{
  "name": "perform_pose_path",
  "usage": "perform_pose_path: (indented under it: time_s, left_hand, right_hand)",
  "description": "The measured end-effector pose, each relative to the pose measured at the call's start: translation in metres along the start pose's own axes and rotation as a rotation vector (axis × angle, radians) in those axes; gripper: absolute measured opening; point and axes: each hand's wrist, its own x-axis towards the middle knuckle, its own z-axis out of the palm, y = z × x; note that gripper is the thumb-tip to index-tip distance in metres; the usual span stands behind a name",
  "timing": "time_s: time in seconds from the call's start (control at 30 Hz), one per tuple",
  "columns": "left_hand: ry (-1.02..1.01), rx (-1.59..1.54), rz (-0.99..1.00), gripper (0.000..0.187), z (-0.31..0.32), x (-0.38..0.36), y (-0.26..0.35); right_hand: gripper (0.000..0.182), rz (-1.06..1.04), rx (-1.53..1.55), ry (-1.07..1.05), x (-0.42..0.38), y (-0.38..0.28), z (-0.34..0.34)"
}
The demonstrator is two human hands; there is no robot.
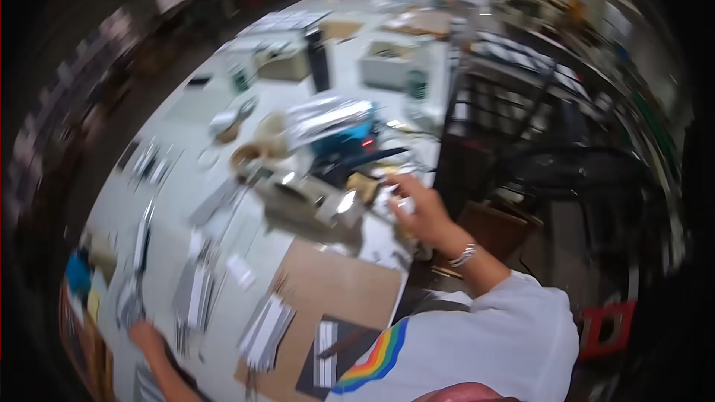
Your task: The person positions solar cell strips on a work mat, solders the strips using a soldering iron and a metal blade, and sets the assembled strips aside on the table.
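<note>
Shirt (pixel 491 335); right hand (pixel 418 210) near tan block (pixel 363 187); pale box (pixel 381 77), contents blurred.

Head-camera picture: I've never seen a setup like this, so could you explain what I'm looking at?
Of course. No robot is working here, just a person's two bare hands. The single picture comes from a camera worn on that person's head, looking forward and down; its view is curved, with dark edges.

The right hand, with a bracelet at the wrist, is over a white table, close to a small tan object. The left hand is at lower left, beside a blurred grey object.

The table also bears a brown board, a bundle of pale strips and a shiny silver item. Blur hides whether either hand is gripping anything.
</note>
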Motion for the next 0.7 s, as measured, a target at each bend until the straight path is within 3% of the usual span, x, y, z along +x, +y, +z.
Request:
perform_pose_path:
  time_s: [0.03,0.13,0.23,0.27,0.33,0.43,0.47,0.5,0.57,0.6,0.63,0.67,0.7]
  left_hand:
    - [0.089,-0.029,-0.013,0.012,0.007,0.003,0.002]
    - [0.276,0.042,0.047,0.019,-0.01,0.004,0.011]
    - [0.111,0.117,0.02,0.019,0.081,0.022,-0.028]
    - [-0.109,0.169,-0.008,0.01,0.062,0.029,-0.02]
    - [-0.553,0.268,-0.064,0.026,-0.041,0.03,0.016]
    - [-0.308,0.537,0.09,0.017,0.056,0.031,-0.012]
    - [-0.374,0.344,-0.006,0.021,-0.095,0.018,0.041]
    - [-0.283,0.192,-0.065,0.021,-0.081,0.018,0.028]
    - [-0.112,-0.119,-0.187,0.023,-0.037,0.008,0.003]
    - [-0.078,-0.142,-0.082,0.025,-0.045,0.0,-0.004]
    - [-0.099,-0.069,-0.093,0.025,-0.043,-0.002,-0.007]
    - [-0.121,0.013,-0.096,0.025,-0.038,0.0,-0.013]
    - [-0.135,0.104,-0.099,0.026,-0.038,0.002,-0.018]
  right_hand:
    - [0.047,-0.098,-0.026,0.041,0.002,0.003,-0.001]
    - [0.049,-0.013,0.018,-0.032,0.005,-0.003,-0.009]
    - [0.048,0.009,0.036,0.005,0.004,0.005,-0.005]
    - [0.048,0.03,0.033,0.005,0.003,0.006,-0.004]
    - [0.049,0.064,0.003,0.001,-0.001,0.006,-0.005]
    - [0.045,0.063,0.035,0.015,-0.01,0.002,-0.009]
    - [0.041,0.182,0.057,-0.088,-0.011,-0.009,-0.014]
    - [0.038,0.299,0.076,-0.197,-0.011,-0.024,-0.019]
    - [0.032,-0.149,0.572,-0.406,-0.029,-0.048,0.004]
    - [0.037,-0.381,0.501,-0.687,-0.038,-0.064,0.017]
    - [0.03,-0.649,0.476,-0.882,-0.038,-0.088,0.017]
    - [0.024,-0.682,0.396,-1.047,-0.039,-0.095,0.017]
    - [0.024,-0.585,0.447,-0.885,-0.037,-0.089,0.015]
